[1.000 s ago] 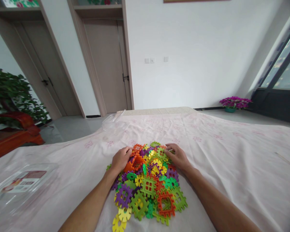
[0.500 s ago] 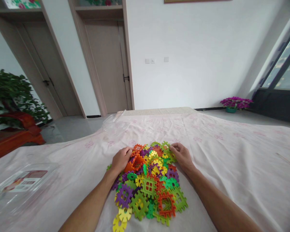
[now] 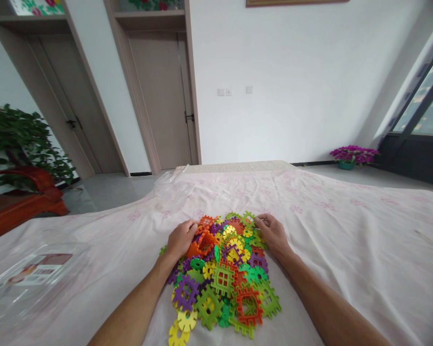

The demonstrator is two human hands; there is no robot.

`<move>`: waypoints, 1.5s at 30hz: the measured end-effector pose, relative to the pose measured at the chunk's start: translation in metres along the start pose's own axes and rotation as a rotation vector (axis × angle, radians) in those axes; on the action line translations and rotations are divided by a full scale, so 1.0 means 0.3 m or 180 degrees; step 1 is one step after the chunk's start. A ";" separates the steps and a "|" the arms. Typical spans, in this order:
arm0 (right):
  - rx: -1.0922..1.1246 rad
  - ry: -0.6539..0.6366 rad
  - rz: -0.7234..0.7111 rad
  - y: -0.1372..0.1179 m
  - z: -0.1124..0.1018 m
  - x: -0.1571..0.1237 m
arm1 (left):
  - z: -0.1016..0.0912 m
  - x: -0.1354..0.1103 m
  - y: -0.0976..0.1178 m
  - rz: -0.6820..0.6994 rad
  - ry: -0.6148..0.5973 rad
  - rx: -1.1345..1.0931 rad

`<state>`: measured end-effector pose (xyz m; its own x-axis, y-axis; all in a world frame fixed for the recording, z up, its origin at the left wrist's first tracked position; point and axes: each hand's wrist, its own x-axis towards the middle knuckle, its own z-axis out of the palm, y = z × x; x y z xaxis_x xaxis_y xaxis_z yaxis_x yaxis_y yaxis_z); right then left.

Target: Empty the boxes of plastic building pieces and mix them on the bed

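A heap of plastic interlocking pieces (image 3: 223,278) lies between my hands, with notched squares and slotted discs in orange, purple, green and yellow. My left hand (image 3: 182,239) rests against the far left side of the heap, its fingertips touching orange square pieces (image 3: 206,240). Some of its fingers are hidden behind the hand. On the far right side, my right hand (image 3: 272,234) has its bent fingers at the edge of a light green square piece (image 3: 248,219). Neither hand lifts anything. Two yellow discs (image 3: 182,327) lie at the near left edge of the heap.
A pale flowered cloth (image 3: 346,250) covers the surface. A clear plastic package with a label (image 3: 39,274) lies at left, and crumpled clear plastic (image 3: 171,182) at the far edge. A thin stick (image 3: 428,239) lies at right. A wooden chair (image 3: 32,192) stands at left.
The view has shifted very slightly. Both hands and the heap stay in place, with no piece visibly moved.
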<state>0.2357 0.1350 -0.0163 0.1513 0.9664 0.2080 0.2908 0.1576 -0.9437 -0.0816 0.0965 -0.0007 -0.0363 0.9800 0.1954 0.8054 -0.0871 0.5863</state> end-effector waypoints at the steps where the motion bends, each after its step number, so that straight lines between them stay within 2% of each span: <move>1: -0.0009 -0.0005 -0.0007 -0.002 0.000 -0.001 | 0.000 0.000 -0.001 -0.0004 0.0005 0.0000; 5: -0.0054 -0.0008 -0.0040 -0.009 -0.001 -0.005 | 0.001 0.001 -0.003 0.0001 0.0015 -0.0013; 15: -0.0720 0.0060 -0.0269 0.009 -0.005 0.009 | 0.003 0.000 -0.006 0.0027 0.0017 -0.0029; 22: -0.0715 0.0104 -0.0397 0.006 -0.008 0.012 | 0.000 -0.003 -0.003 0.0013 0.0017 -0.0030; 31: -0.0622 -0.0103 -0.0442 0.033 -0.007 0.019 | 0.000 -0.005 -0.002 -0.0042 -0.0011 -0.0017; 45: -0.0911 -0.0241 -0.0538 0.032 -0.008 0.023 | -0.010 -0.011 0.004 0.0025 -0.0022 -0.0012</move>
<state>0.2419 0.1428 -0.0234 0.0109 0.9455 0.3254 0.5609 0.2636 -0.7848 -0.0823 0.0927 0.0019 -0.0259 0.9805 0.1946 0.8034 -0.0954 0.5877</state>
